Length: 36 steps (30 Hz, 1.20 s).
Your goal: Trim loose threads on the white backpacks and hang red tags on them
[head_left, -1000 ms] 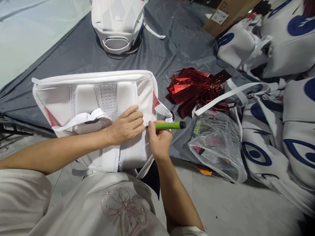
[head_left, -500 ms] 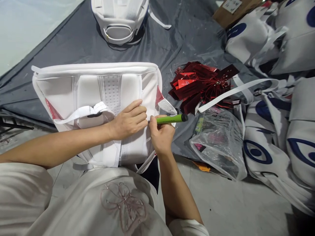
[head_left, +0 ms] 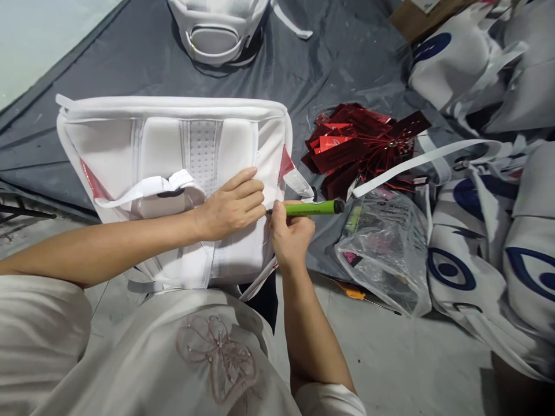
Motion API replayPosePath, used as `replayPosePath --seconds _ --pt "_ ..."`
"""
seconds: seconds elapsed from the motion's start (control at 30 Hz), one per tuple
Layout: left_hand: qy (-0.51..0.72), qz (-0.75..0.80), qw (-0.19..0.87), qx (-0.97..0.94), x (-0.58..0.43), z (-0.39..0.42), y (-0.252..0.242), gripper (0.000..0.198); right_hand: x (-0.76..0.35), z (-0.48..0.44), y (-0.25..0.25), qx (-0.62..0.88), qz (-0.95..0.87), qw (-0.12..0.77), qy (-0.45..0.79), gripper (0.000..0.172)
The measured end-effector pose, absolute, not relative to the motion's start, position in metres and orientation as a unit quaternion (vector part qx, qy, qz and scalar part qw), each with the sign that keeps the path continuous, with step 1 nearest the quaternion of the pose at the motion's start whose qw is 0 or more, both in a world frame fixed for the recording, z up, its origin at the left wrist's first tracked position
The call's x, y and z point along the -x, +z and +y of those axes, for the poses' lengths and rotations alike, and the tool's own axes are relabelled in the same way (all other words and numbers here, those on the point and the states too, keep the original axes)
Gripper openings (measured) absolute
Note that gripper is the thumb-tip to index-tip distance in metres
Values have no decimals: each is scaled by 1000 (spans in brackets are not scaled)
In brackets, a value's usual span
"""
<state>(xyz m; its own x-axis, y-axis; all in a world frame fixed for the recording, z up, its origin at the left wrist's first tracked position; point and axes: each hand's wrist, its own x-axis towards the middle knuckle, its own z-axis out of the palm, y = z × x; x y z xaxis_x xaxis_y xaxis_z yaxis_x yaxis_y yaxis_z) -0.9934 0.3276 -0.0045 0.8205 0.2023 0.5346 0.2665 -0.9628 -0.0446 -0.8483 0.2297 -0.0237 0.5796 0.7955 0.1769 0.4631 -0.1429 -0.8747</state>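
A white backpack (head_left: 200,150) lies with its padded back and shoulder straps facing up, partly over my lap. My left hand (head_left: 236,205) rests on its right padded strip, fingers curled and pressed together on the fabric. What the fingertips pinch is hidden. My right hand (head_left: 293,231) is closed around a green pen-shaped tool (head_left: 310,208) with a black end. The tool's dark tip points left, close beside my left fingertips. A red side piece (head_left: 286,164) and a white label (head_left: 298,184) stick out at the bag's right edge.
Red tags (head_left: 351,147) lie in a bunch to the right, above a clear plastic bag (head_left: 385,242). Several white bags with blue eye designs (head_left: 453,268) crowd the far right. Another white backpack (head_left: 214,39) stands at the back on the grey cloth (head_left: 130,63). An orange-handled tool (head_left: 352,291) lies below the plastic bag.
The view has shifted slightly. The tool's tip now sits a little farther from my right thumb, with more of the dark tip showing. My left hand stays on the backpack.
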Motion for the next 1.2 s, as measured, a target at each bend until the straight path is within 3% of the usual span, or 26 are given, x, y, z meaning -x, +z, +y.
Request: replayPosePath --seconds 0.33,0.57,0.97,1.2 --pt "-272 -122 78 951 994 329 -7 35 853 230 -25 737 -434 500 136 35" --pt "-284 -121 36 951 994 328 -8 32 852 230 -25 739 -430 496 151 38" --pt "-317 -97 131 934 993 330 -10 29 850 236 -13 725 -387 516 241 40" --pt "-334 -92 146 927 992 329 -8 26 848 233 -24 731 -392 510 227 39"
